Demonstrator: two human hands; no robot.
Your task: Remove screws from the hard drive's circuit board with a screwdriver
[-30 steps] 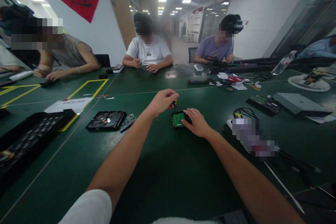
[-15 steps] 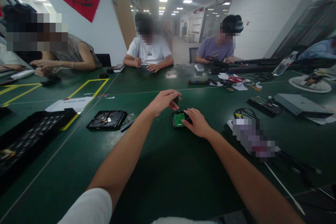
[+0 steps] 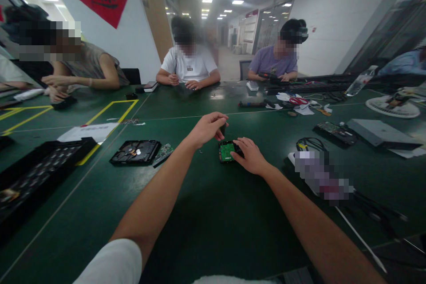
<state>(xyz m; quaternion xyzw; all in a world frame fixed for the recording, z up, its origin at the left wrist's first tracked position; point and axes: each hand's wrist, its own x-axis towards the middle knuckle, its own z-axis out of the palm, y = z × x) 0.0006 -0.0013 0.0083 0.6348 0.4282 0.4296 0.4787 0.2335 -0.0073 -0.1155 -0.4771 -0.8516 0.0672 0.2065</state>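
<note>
A small hard drive with a green circuit board [image 3: 226, 151] lies on the dark green table [image 3: 206, 222]. My right hand [image 3: 249, 155] rests on its right side, the fingers closed along the drive's edge. Above the drive's far left corner, my left hand [image 3: 210, 128] pinches a small dark object [image 3: 223, 129], perhaps a screwdriver, that the fingers partly hide. To the left lies an opened black drive case [image 3: 136, 152] with a loose circuit board [image 3: 163, 153] beside it.
A black tray [image 3: 43, 168] stands at the left. On the right are a pixelated item [image 3: 319, 177], a thin rod [image 3: 361, 239], another drive [image 3: 335, 134], a grey box [image 3: 382, 133] and a bottle [image 3: 361, 80]. Several people sit around the table.
My left fingers have turned slightly around the small dark object. My right hand and the drive have stayed put. A person at the far left has shifted their head and hands.
</note>
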